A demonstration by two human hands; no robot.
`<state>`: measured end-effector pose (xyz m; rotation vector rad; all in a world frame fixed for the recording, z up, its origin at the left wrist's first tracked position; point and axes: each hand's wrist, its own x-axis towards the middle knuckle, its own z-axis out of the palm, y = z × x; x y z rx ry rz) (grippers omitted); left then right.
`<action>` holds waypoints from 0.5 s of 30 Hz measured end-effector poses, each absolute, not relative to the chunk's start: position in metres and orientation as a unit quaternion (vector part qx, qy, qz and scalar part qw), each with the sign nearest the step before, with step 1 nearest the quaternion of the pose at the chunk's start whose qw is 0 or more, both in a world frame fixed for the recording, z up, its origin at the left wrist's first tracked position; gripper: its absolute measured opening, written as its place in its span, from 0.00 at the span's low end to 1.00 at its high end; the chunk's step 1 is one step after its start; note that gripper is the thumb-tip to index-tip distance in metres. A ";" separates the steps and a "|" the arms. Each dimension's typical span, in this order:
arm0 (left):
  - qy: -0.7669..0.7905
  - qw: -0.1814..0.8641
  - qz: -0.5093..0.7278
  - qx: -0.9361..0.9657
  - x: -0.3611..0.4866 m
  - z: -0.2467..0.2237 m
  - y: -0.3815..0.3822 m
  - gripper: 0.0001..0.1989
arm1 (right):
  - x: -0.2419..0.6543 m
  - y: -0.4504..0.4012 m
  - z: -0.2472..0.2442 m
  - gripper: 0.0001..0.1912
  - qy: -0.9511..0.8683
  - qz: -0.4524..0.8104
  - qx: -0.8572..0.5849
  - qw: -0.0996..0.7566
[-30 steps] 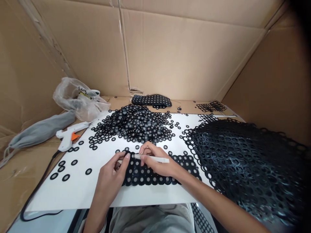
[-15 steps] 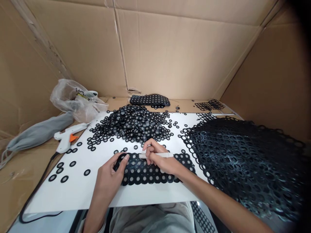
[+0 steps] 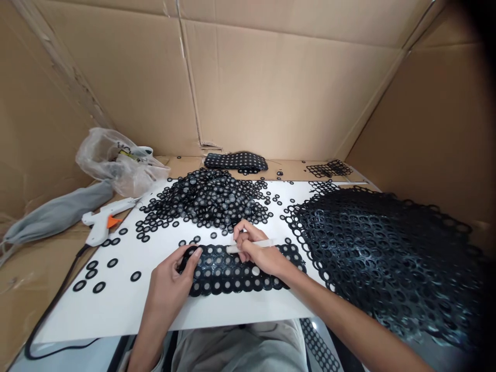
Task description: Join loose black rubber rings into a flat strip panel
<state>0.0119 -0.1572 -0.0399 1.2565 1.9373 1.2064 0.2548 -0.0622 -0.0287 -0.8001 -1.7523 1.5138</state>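
Before me lies a black sheet (image 3: 232,279) of joined rings with pale round centres, in several rows. My left hand (image 3: 172,279) grips its left end between thumb and fingers, where the edge is lifted or curled. My right hand (image 3: 259,250) is closed around a slim whitish stick (image 3: 232,249), held almost level over the sheet's upper rows. The stick's left tip is at the top row; whether it touches the sheet I cannot tell. My right hand and wrist hide part of the sheet's right side.
Behind the sheet is a heap of small black rings (image 3: 209,199), with loose ones scattered on the white board (image 3: 116,315). A big stack of black ring mesh (image 3: 380,253) fills the right. At left are a glue gun (image 3: 103,225), a grey pouch (image 3: 62,212) and a plastic bag (image 3: 116,160).
My right hand has moved slightly right along the sheet with the stick. The left hand keeps its grip on the left end. The whole view has shifted a little.
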 end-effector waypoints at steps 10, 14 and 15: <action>0.713 0.274 0.452 0.461 0.016 -0.034 -0.158 0.31 | 0.262 -0.062 -0.021 0.08 -0.739 0.554 -0.278 0.263; 0.725 0.268 0.433 0.463 0.016 -0.031 -0.157 0.31 | 0.265 -0.060 -0.017 0.08 -0.751 0.549 -0.271 0.248; 0.728 0.268 0.430 0.462 0.015 -0.031 -0.158 0.31 | 0.266 -0.061 -0.018 0.08 -0.749 0.549 -0.274 0.252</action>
